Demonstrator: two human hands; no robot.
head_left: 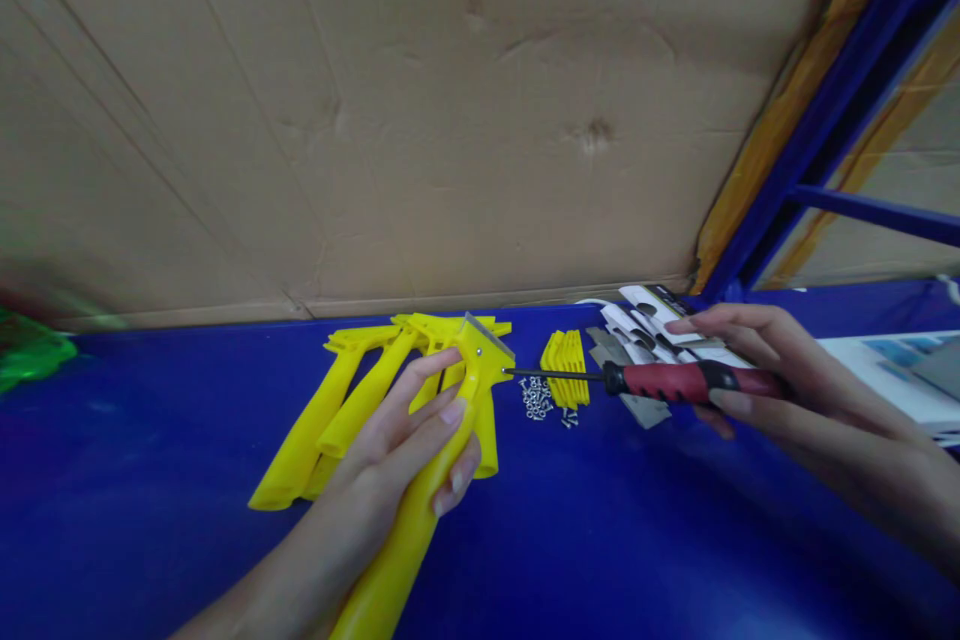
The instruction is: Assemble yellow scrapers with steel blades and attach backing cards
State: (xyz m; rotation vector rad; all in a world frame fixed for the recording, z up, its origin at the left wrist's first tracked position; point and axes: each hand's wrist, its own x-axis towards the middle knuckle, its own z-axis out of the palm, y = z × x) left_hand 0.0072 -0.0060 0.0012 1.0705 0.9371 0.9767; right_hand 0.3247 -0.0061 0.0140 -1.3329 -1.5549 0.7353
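yellow plastic scraper [415,530] gripped in left hand [394,445], right hand [799,390] holding screwdriver [690,382] beside it

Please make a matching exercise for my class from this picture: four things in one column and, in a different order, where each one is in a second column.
Things
1. Screwdriver with a red and black handle
2. Yellow plastic scraper
3. Small metal screws
4. Other yellow scrapers

Places
A. In a loose heap on the blue table
B. Held in the right hand
C. Lying overlapped beyond the left hand
D. Held in the left hand

Pairs: 1-B, 2-D, 3-A, 4-C
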